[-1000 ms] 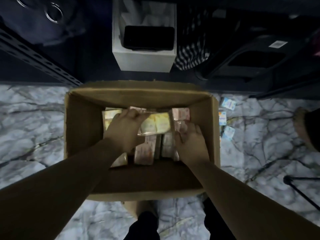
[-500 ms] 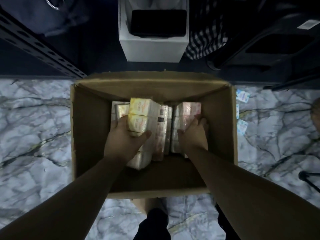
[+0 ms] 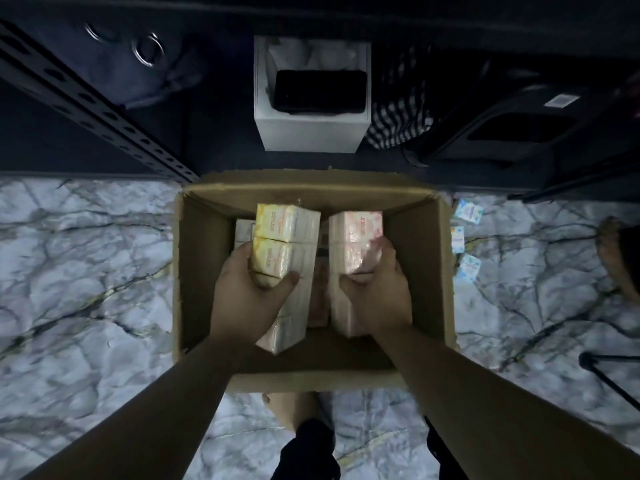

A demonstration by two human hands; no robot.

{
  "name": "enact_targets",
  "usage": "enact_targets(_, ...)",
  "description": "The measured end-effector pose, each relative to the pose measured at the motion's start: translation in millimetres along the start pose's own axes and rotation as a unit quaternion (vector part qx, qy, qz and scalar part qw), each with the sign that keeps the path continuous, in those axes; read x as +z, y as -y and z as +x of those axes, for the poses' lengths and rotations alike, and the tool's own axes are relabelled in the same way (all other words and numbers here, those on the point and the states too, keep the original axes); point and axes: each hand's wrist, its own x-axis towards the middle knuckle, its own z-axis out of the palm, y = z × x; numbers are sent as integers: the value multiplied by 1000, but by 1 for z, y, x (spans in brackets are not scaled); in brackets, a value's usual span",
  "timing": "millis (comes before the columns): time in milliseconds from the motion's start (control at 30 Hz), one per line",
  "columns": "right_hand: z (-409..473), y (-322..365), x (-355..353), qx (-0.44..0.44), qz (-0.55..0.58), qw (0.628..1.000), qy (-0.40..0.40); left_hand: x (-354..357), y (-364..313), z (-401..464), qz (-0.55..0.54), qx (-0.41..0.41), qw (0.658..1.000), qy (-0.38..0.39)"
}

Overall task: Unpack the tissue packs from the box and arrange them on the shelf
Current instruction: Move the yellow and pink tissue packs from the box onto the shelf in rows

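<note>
The left hand (image 3: 249, 289) clamps a yellow tissue bundle (image 3: 285, 244) and the right hand (image 3: 375, 292) a pink tissue bundle (image 3: 353, 251), both inside the cardboard box (image 3: 201, 271). More packs lie beneath; the shelf (image 3: 97, 109) seemingly holds none, so unpacking looks barely begun.

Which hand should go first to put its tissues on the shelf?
Probably the left hand. Its yellow tissue pack bundle looks raised higher out of the cardboard box, and the shelf's slotted post stands on that side. The right hand grips the pink tissue pack bundle.
</note>
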Motion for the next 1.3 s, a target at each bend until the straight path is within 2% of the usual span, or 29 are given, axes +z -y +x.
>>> enact_targets(233, -73, 80, -95, -44, 118, 991, -43, -71, -74, -39, -11, 72, 997, -37)
enact_targets(400, -132, 133, -174, -106, 134, 984, -55, -138, -144, -81, -29, 125, 991, -23)
enact_targets(733, -243, 260, -326, -236, 142, 952, -135, -288, -293, -178, -59, 240, 967, -67)
enact_targets(1100, -304, 366, -437, -343, 230, 870, -267, -374, -449, -229, -114, 362, 918, -120)
enact_targets(1300, -309, 398, -484, -359, 262, 841, -309, -392, -520, -241, -105, 405, 898, -137)
